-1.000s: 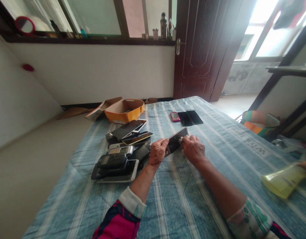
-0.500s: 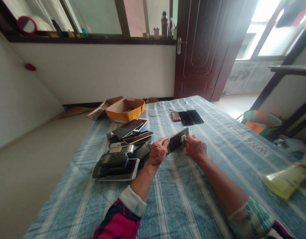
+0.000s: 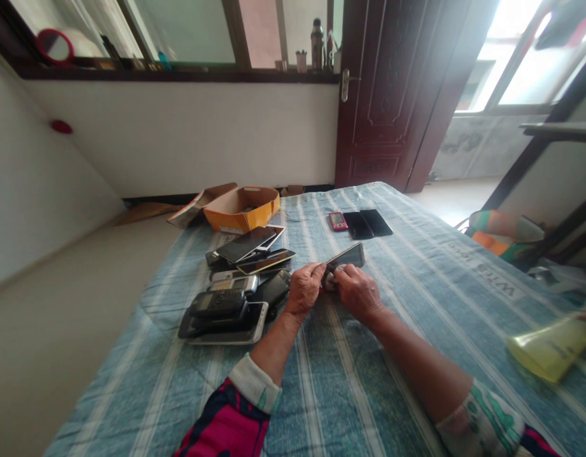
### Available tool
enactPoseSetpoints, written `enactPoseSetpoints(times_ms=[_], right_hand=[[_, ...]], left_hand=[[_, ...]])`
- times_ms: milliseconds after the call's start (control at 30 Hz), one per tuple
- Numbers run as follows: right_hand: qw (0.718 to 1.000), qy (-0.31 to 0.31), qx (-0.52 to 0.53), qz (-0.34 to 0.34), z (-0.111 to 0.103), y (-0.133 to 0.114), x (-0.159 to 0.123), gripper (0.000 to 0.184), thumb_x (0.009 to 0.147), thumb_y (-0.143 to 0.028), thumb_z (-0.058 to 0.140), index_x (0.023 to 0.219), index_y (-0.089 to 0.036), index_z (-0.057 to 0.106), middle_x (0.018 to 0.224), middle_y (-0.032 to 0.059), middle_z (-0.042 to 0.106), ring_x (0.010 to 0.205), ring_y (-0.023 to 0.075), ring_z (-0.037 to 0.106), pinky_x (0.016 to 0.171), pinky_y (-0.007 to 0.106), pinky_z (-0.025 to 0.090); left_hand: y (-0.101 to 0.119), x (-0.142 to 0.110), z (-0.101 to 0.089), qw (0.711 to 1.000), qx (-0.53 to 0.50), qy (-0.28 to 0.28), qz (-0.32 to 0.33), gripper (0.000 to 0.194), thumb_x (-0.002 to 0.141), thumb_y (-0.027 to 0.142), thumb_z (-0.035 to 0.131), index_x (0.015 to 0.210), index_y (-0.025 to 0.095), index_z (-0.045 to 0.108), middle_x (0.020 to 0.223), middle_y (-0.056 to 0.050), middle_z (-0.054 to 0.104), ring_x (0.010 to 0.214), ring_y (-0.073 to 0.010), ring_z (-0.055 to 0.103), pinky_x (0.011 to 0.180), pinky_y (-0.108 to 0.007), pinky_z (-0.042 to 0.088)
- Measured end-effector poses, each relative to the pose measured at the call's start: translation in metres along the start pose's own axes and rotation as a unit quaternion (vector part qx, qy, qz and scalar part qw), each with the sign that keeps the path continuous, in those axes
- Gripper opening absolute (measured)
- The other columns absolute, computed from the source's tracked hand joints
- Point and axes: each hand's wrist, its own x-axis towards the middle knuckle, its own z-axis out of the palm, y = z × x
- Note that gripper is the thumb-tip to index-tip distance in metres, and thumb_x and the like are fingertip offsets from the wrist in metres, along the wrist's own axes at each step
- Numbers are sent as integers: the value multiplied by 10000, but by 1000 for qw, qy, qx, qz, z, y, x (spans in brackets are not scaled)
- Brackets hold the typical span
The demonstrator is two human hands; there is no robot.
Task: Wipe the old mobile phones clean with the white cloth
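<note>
Blue, striped cloth [image 3: 402,393] under everything, looked at from above in the head view. Pinched a phone [image 3: 350,255], in the middle before the body, by its left end with left hand [image 3: 305,291], thumb at the edge, probably in order to leave most of the face free for right hand [image 3: 360,293]. Gathered the fingers of right hand tightly around a crumpled wad [image 3: 329,278] and pressed it on the phone's left part, just beside left thumb, with firm support from the other side. Held the phone slanted, right end raised and pointing away, perhaps for easier viewing. Could not tell about contact between its lower edge and the cloth.

Saw near left hand a loose pile [image 3: 245,245] of phones, overlapping each other, perhaps for short reach. Noticed beyond it an orange box [image 3: 240,219], flap turned outward, maybe for easy access from above. Found farther away a pink phone [image 3: 338,221] and two dark phones [image 3: 376,222], flat and side by side, well apart from the pile, likely against mixing. Noted also a yellow packet [image 3: 545,346] at far right, away from both hands.
</note>
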Motion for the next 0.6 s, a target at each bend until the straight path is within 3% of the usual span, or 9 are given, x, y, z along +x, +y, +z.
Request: enactPoseSetpoints(times_ms=[133, 267, 400, 600], right_hand=[[997, -10, -11, 75, -1, 21, 7, 152, 874, -156, 486, 826, -180, 628, 871, 48, 629, 728, 146, 541, 583, 274, 248], [992, -9, -10, 124, -2, 35, 11, 145, 876, -161, 480, 850, -175, 622, 892, 52, 635, 732, 148, 544, 584, 267, 252], [997, 6, 4, 75, 1, 24, 7, 134, 859, -140, 491, 853, -171, 621, 896, 57, 628, 768, 157, 538, 618, 263, 282], [1000, 20, 16, -14, 5, 0, 0, 160, 857, -125, 484, 791, -174, 622, 862, 66, 610, 796, 172, 511, 649, 268, 302]], left_hand=[[1, -3, 2, 996, -60, -13, -57, 384, 804, 470, 529, 879, 139, 709, 711, -28, 637, 540, -137, 571, 423, -214, 488], [3, -4, 3, 995, -79, -8, -68, 368, 795, 457, 552, 883, 136, 710, 699, -18, 609, 493, -126, 567, 397, -219, 496], [1, -3, 2, 998, -51, -7, -48, 364, 810, 452, 539, 874, 140, 715, 701, -22, 635, 507, -126, 572, 416, -208, 488], [-5, 0, 1, 1000, 4, -6, -3, 354, 838, 431, 512, 861, 143, 716, 752, -33, 689, 646, -142, 599, 581, -209, 509]])
